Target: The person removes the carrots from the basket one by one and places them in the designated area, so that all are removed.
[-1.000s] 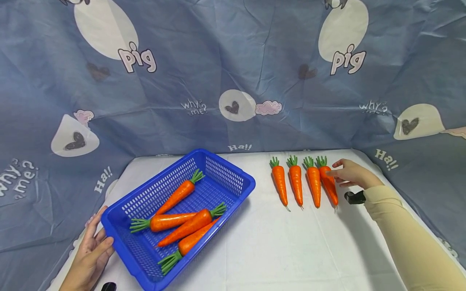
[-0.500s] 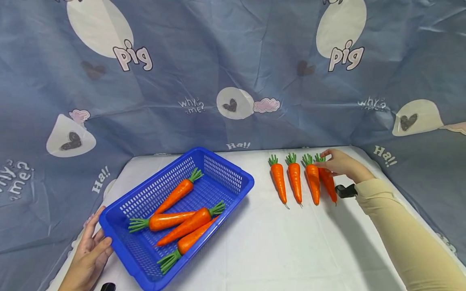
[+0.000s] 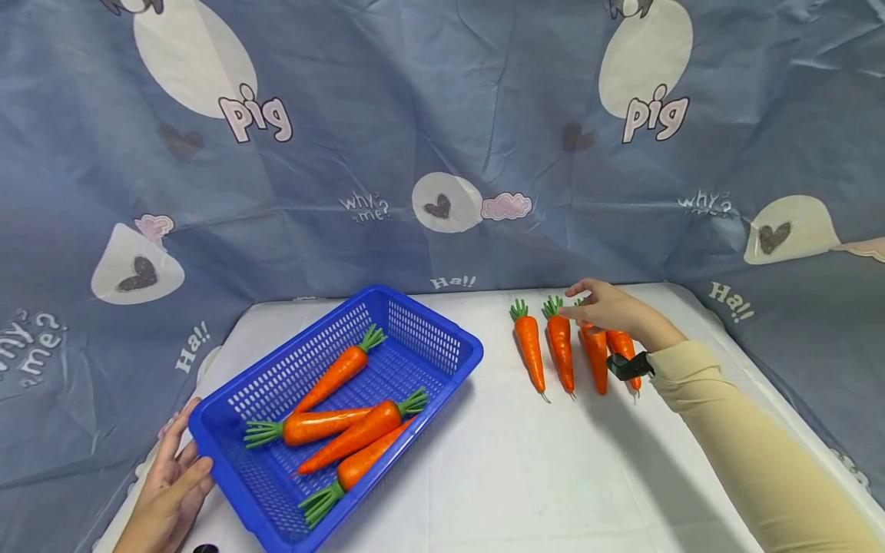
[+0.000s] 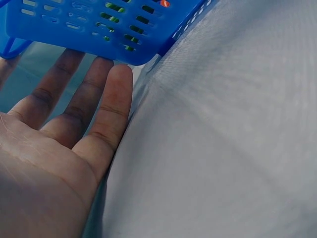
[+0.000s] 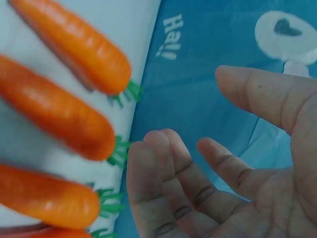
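Note:
At the left, the left hand (image 3: 166,488) touches the end of a blue plastic basket (image 3: 238,503), its thumb at the rim. In the left wrist view its fingers (image 4: 113,101) reach out straight to the holed basket wall (image 4: 79,29). The right hand (image 3: 611,309) hovers over a row of carrots, holding nothing, thumb and fingers apart. Its fingertips are by the green top of the second carrot from the left (image 3: 560,346). The third carrot (image 3: 596,357) and the rightmost carrot (image 3: 622,346) are partly covered by the hand. The leftmost carrot (image 3: 529,349) lies uncovered.
Several carrots lie in the basket, one of them (image 3: 339,376) near its back wall. A white cloth (image 3: 525,476) covers the table. Behind the table hangs a blue printed curtain (image 3: 332,253).
The right hand has moved left along the carrot row, from beside the rightmost carrot to over the second and third. The left hand and the carrots stay in place.

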Available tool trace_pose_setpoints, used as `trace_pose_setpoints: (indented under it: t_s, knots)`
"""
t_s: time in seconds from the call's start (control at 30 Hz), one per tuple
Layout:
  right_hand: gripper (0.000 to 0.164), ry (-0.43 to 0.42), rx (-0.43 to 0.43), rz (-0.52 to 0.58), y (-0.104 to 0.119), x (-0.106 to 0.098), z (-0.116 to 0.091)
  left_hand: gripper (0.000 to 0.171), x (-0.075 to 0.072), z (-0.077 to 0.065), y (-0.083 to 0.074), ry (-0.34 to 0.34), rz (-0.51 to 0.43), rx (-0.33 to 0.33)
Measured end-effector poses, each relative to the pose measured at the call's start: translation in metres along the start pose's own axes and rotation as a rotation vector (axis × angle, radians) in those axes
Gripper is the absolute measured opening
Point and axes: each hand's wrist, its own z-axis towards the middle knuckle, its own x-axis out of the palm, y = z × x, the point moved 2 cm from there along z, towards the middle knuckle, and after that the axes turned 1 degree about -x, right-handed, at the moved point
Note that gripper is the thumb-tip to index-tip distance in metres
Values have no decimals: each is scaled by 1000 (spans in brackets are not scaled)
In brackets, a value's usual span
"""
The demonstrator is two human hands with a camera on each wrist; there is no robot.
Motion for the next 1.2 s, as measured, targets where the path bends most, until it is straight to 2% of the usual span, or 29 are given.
trace_pose_setpoints:
  t_s: [0.3, 0.87, 1.2]
  knots:
    - [59, 35, -73, -6, 31, 16, -2, 79, 0, 0, -1, -31, 24, -38]
    - [55, 80, -176, -49, 75, 66, 8, 78, 2, -2, -1, -37, 24, -33]
    - [48, 144, -318, -12, 112, 98, 5, 77, 3, -1, -1, -48, 26, -33]
